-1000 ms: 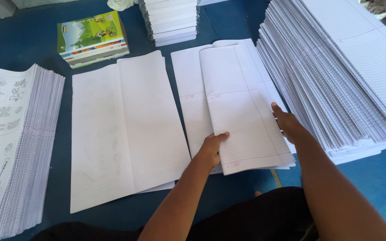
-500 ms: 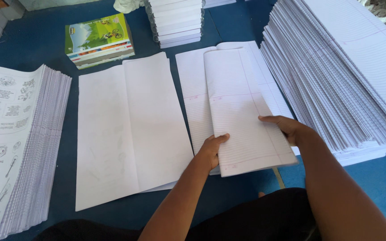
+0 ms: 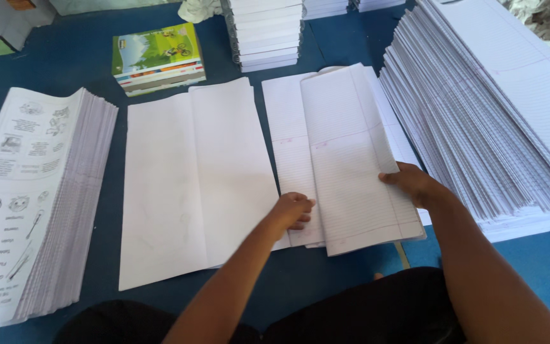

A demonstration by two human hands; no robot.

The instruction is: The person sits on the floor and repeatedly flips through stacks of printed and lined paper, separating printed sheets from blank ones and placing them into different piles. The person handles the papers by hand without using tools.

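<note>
A folded bundle of ruled white sheets [image 3: 351, 153] lies on a lower ruled sheet in the middle of the blue surface. My left hand [image 3: 291, 211] rests on the bundle's near left edge with fingers curled against the paper. My right hand [image 3: 412, 183] lies flat on its right edge, pressing it down. To the left a large blank white sheet [image 3: 192, 178] with a centre fold lies open.
A tall stack of ruled sheets [image 3: 498, 114] fills the right side. A stack of printed picture sheets [image 3: 27, 197] stands at the left. Colourful notebooks [image 3: 157, 57] and a white stack of books [image 3: 265, 32] sit at the back on the blue surface [image 3: 326, 280].
My right hand has slid from the far right edge of the bundle down and inward onto it. The left hand stays at the near left edge.
</note>
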